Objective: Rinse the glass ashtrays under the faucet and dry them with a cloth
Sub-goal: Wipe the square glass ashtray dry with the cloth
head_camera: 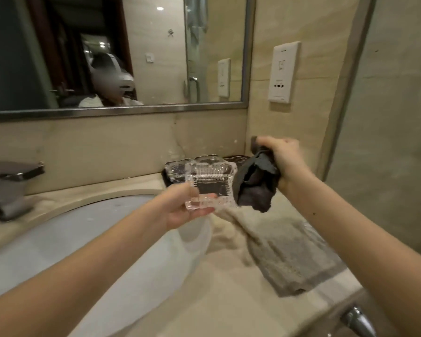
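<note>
A clear, square, cut-glass ashtray (210, 184) with ribbed walls and thick scalloped corners is held up in the air above the right edge of the white oval sink basin (122, 239). It is tilted so that its open hollow faces the camera, and its glass shows the darker things behind it. The left hand (182, 207) holds it by the near lower corner: the thumb presses the upper face of the rim and the curled fingers support it from beneath, so the hand is closed on the glass in a pinch.

Just beside the ashtray, to its right, the right hand (283, 159) is raised with its fingers wrapped tightly round a crumpled dark grey cloth (255, 184). The cloth hangs down from the fist in loose folds, and its left edge is close to the right side of the ashtray; whether the two touch cannot be told.

Behind the held ashtray, more clear glass ashtrays (180, 167) sit on a dark tray (238, 158) against the beige stone wall at the back of the counter. A beige and grey towel (277, 249) lies spread on the beige marble counter (216, 300) under the hands, reaching toward the front edge. A square chrome faucet (10, 183) stands at the left of the basin.
</note>
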Available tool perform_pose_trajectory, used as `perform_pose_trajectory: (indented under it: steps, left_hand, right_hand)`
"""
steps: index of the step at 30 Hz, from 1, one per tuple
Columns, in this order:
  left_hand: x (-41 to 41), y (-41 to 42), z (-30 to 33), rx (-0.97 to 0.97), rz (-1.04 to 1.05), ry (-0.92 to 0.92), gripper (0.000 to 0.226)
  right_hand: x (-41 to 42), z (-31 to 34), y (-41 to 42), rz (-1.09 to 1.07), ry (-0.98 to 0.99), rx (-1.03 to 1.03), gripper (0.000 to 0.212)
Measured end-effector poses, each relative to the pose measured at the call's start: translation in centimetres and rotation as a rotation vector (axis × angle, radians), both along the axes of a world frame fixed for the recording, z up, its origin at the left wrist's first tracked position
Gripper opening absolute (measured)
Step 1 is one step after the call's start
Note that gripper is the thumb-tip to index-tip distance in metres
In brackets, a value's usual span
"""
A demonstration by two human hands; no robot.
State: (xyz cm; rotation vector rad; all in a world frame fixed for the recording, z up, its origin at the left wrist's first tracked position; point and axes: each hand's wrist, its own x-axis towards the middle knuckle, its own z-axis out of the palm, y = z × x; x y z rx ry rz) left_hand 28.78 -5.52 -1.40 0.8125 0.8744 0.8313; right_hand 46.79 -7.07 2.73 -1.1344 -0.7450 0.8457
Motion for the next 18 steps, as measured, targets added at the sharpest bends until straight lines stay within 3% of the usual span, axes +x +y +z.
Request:
perform_pose_trajectory:
  steps: [6, 8, 11, 14, 18]
  left_hand:
    - [-8.1, -1.7, -3.3, 0.205, 0.403, 0.122, 0.035]
    - [-9.5, -1.9, -4.2, 0.227, 0.483, 0.080, 0.037]
    - [-10.8, -2.0, -5.1, 0.203, 0.541, 0.014, 0.018]
    - [-11.1, -1.6, -6.2, 0.226, 0.564, 0.111, 0.031]
    - [-10.5, -1.3, -7.0, 0.219, 0.542, 0.144, 0.040]
  right_hand:
    - [-10.7, -3.1, 1.6, 0.254, -0.010, -0.037, 0.043]
    - [-13.7, -4.7, 1.7, 0.248, -0.162, 0.067, 0.043]
    - [-17.1, -7.8, 1.7, 0.220, -0.489, 0.221, 0.043]
    - [-18.1, -10.2, 2.1, 0.161, -0.694, 0.251, 0.032]
    - [-17.6, -10.8, 3.1, 0.078, -0.808, 0.206, 0.011]
